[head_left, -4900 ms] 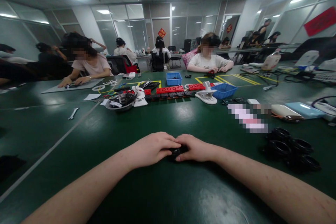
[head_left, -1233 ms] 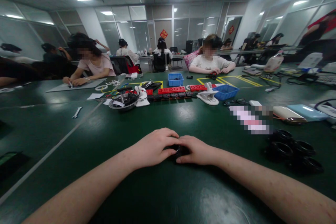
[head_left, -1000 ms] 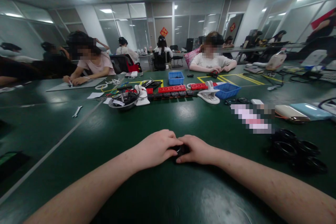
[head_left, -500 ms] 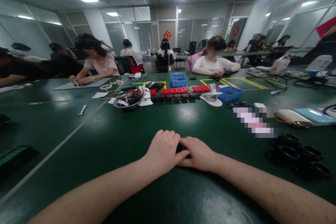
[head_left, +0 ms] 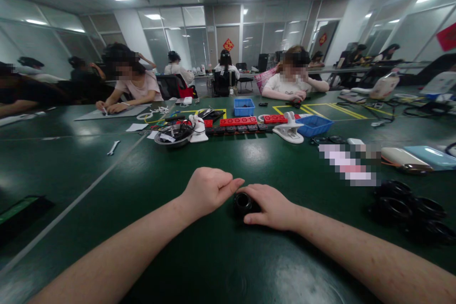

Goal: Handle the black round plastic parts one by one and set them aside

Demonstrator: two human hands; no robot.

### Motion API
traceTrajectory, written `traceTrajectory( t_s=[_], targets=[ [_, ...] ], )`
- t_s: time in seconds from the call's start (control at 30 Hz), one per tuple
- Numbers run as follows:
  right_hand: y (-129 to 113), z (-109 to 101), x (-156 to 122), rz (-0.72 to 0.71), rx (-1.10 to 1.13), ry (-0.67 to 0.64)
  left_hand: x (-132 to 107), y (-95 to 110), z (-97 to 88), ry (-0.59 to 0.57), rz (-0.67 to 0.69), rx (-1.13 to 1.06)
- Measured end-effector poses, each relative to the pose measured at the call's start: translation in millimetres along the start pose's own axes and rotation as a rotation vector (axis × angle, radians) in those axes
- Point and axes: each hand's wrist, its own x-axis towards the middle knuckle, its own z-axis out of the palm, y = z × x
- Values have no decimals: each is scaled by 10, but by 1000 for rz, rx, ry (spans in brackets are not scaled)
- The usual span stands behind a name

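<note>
A small black round part [head_left: 243,202] stands on the green table [head_left: 221,256] just in front of me. My right hand [head_left: 271,206] curls around its right side and holds it against the table. My left hand [head_left: 210,190] hovers just left of the part, raised a little, fingers curled into a pinch with the thumb tip pointing at the part. What the pinch holds, if anything, is too small to make out.
Several black rings [head_left: 406,206] lie at the right. Farther back sit a metal bowl of parts [head_left: 173,134], red and black blocks [head_left: 238,124], blue bins [head_left: 314,124], a white clamp [head_left: 291,131], a wrench [head_left: 113,147] and phones [head_left: 404,158]. Other people work across the table.
My left hand has lifted off the black part and drawn slightly left, uncovering its top. My right hand keeps its hold. The camera has turned a little.
</note>
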Motion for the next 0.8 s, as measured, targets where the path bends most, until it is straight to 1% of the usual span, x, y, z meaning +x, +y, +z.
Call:
traceTrajectory(
  t_s=[0.17,0.3,0.37,0.43,0.53,0.6,0.67,0.8],
  targets=[
    [-2,10,-2,-13,-21,11,-35,30,61,29,30,-8],
    [-6,14,-9,-10,-39,13,-56,63,59,89,51,-8],
    [-12,7,-13,-10,-43,10,-50,81,52,91,55,-3],
    [-20,-4,-16,-12,-42,6,-38,91,54,46,46,0],
    [-26,-13,-14,-9,-40,5,-32,87,89,-71,38,36],
    [-19,-5,-8,-15,-36,8,-41,84,128,-127,46,79],
    [-4,16,-1,-29,-24,23,-46,100,165,-155,57,99],
    [29,62,8,-71,10,65,13,189,233,-157,108,68]
  ],
)
